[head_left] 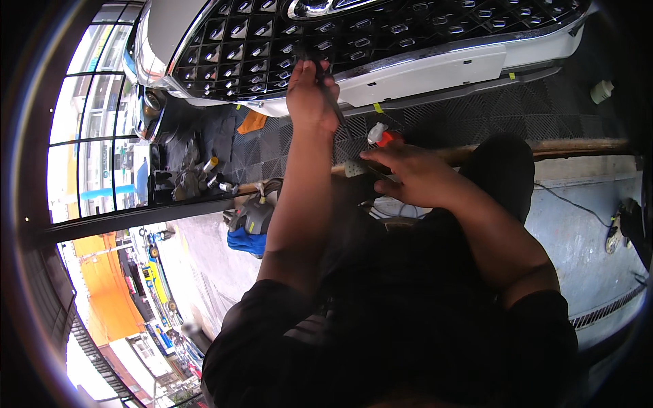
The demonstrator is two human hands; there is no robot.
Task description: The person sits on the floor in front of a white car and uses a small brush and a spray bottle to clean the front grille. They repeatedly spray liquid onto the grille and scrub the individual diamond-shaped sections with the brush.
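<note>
Ahead of me is the front of a white car, with a black grille [255, 51] full of small chrome studs. My left hand [311, 102] is raised against the grille, its fingers closed round a slim dark-handled tool [345, 126]. The tool's working end is dark and blends into the grille, so its kind is hard to make out. Lower and to the right, my right hand [415, 175] hovers over my lap with fingers stretched out, holding nothing I can see. Just beyond its fingertips stands a red bottle with a whitish top [378, 133].
An orange cloth [252, 122] lies on the dark tiled floor under the bumper [422, 78]. Several small bottles [221, 183] stand to the left. Nearer is a dark grey bag-like item with blue cloth [245, 239]. A pale container [602, 92] sits far right; a cable [571, 202] crosses the floor.
</note>
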